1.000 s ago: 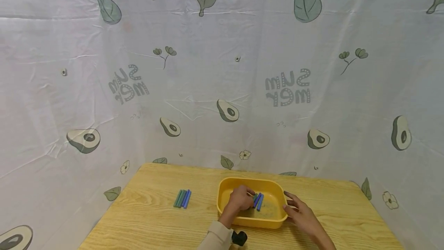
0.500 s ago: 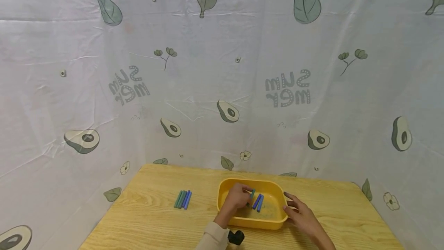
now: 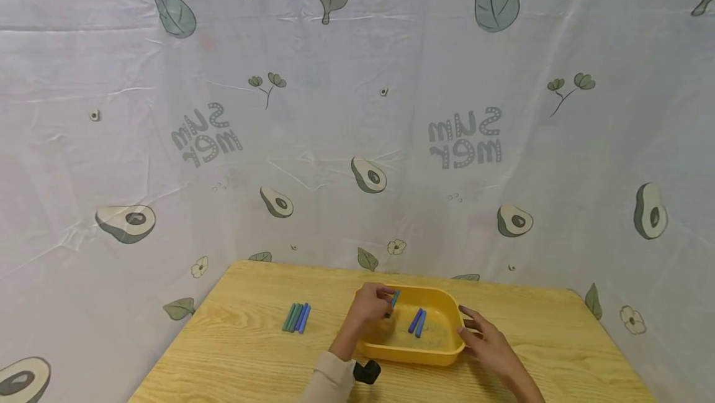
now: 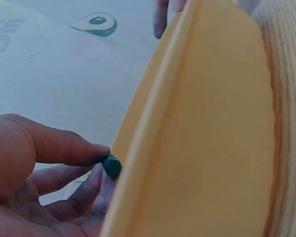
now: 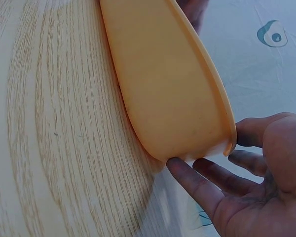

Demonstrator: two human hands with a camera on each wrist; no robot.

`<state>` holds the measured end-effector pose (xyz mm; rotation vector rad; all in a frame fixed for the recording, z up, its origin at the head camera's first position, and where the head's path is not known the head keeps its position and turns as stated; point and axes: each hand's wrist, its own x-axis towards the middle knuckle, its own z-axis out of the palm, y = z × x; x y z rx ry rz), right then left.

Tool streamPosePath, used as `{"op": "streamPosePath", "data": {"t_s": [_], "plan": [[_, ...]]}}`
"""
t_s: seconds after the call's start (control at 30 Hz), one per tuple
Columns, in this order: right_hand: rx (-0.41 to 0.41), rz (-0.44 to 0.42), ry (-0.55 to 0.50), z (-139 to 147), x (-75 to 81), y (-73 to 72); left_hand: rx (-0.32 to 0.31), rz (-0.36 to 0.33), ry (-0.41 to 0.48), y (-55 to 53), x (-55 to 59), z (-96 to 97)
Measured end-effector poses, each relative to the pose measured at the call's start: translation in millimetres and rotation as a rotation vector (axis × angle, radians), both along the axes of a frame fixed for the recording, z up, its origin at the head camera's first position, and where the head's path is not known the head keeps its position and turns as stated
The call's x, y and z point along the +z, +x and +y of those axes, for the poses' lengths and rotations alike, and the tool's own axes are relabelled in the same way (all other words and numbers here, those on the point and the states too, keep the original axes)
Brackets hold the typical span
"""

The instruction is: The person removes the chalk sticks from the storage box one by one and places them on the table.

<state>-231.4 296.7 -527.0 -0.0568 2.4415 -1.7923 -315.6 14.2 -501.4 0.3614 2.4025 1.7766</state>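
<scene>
My left hand is over the left part of a yellow plastic tray. It pinches a green chalk stick between thumb and fingertips, the stick's end facing the left wrist camera. Inside the tray lie a dark blue chalk stick and a lighter blue chalk stick, side by side on the dusty bottom. At the tray's right end, my right hand holds the rim, thumb on the edge and fingers against the outer wall. Its fingertips look smudged.
Left of the tray, several green chalk sticks and blue chalk sticks lie in a tight row on the wooden table. A printed cloth hangs behind the table and along its sides.
My left hand has lifted the green chalk stick away from the two blue ones and moved left and up with it. The right hand stays at the tray's right end.
</scene>
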Motion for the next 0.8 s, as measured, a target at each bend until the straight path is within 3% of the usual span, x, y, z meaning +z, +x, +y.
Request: {"op": "streamPosePath", "data": {"t_s": [0.4,0.8], "plan": [[-0.005,-0.002,-0.003,-2,2.4,1.9,0.017,0.018,0.007,-0.7,12.5,-27.8],[0.018,0.006,-0.011,1,0.9,1.9,0.029,0.042,-0.021,-3.0,15.2,-50.4]]}}
